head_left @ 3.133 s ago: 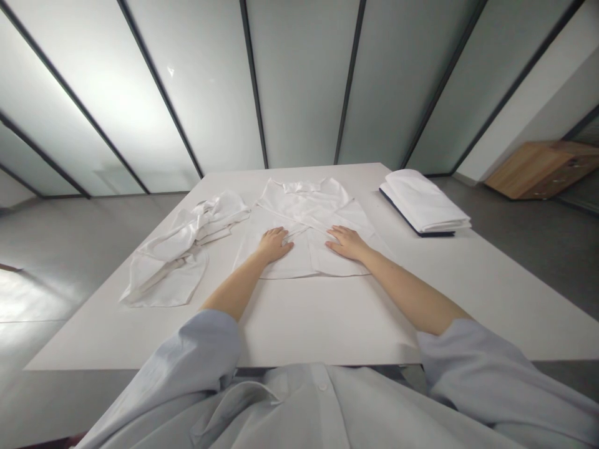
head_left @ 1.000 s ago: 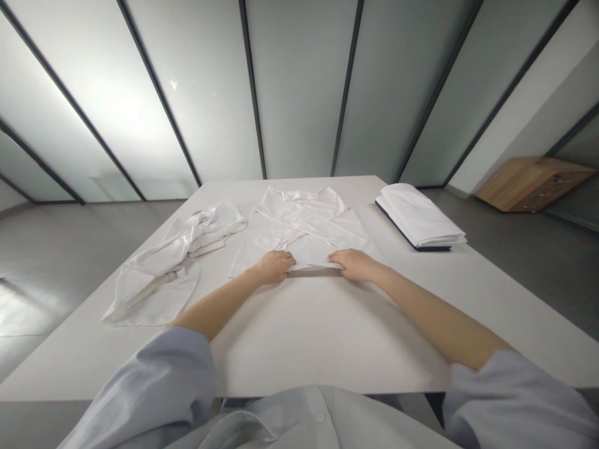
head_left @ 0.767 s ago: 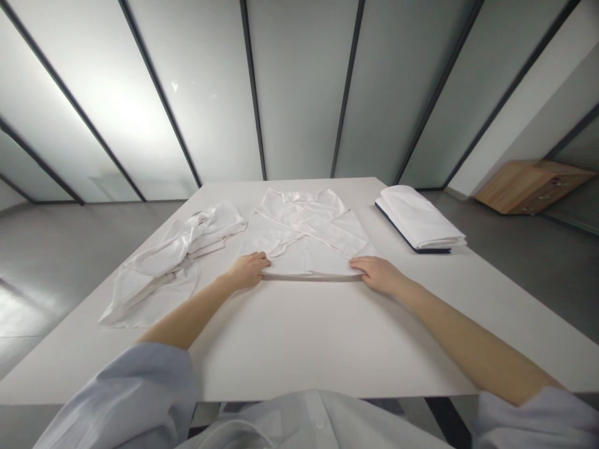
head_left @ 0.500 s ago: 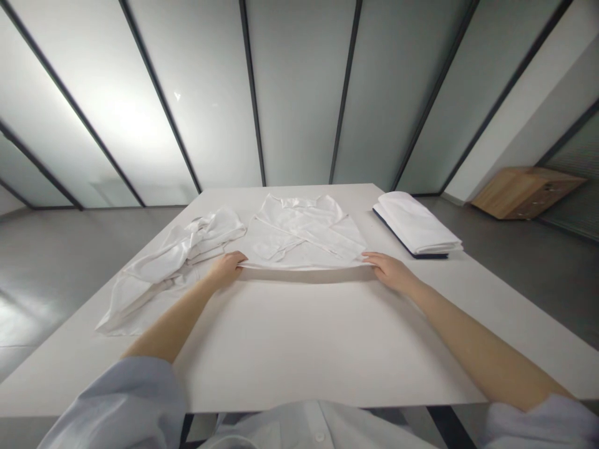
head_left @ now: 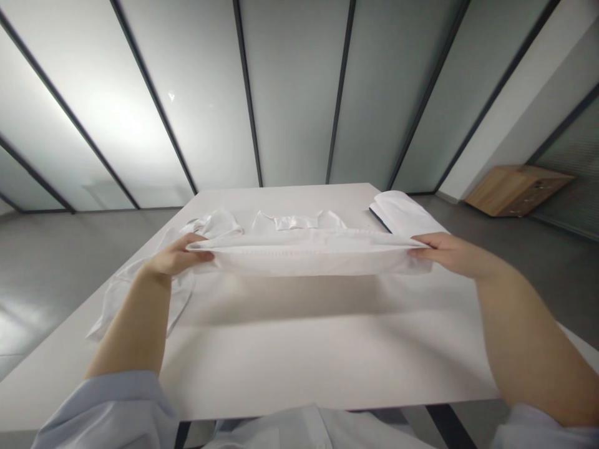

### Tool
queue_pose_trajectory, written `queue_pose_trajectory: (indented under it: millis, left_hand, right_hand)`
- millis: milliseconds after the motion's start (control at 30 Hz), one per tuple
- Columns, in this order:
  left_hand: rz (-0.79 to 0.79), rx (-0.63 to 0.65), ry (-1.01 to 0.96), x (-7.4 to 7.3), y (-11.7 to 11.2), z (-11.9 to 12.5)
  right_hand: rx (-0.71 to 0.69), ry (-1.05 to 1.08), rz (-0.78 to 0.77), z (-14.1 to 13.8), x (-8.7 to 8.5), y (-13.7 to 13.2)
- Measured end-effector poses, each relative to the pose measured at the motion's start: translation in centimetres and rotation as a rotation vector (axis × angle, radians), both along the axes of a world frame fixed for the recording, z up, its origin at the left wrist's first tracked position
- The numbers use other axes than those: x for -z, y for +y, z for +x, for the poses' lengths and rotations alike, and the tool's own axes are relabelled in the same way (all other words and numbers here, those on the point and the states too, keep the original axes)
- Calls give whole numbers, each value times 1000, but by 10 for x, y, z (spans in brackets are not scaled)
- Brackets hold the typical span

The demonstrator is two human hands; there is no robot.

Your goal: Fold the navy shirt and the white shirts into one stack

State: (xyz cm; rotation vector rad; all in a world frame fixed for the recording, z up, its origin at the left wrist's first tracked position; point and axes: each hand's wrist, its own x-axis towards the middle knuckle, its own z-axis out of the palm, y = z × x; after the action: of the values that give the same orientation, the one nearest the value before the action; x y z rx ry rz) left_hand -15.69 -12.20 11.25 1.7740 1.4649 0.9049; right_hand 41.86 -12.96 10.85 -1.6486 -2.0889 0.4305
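Left hand and right hand — gripping a raised white garment by its ends — partly hide crumpled cloth and a folded white stack, respectively.

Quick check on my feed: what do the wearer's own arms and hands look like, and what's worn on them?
The left hand and right hand are bare, with no gloves or watch visible. Loose, pale grey-blue sleeves end near the elbows, leaving the forearms uncovered.
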Motion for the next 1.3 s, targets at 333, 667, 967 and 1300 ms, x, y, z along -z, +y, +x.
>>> queue_pose_trajectory:
  millis: [333,667,967,1300]
  left_hand:
    - [66,-193,-457,-9,62,30]
    - [-53,-512,152,88,132,43]
    - [36,-557,578,111,137,65]
    - [28,-592,564,113,139,63]
  right_hand:
    - [46,341,230,-34,-33,64]
    - [203,29,181,-88,50,167]
    - [409,-148,35,-105,107,170]
    - [536,-171,-46,-99,114,170]
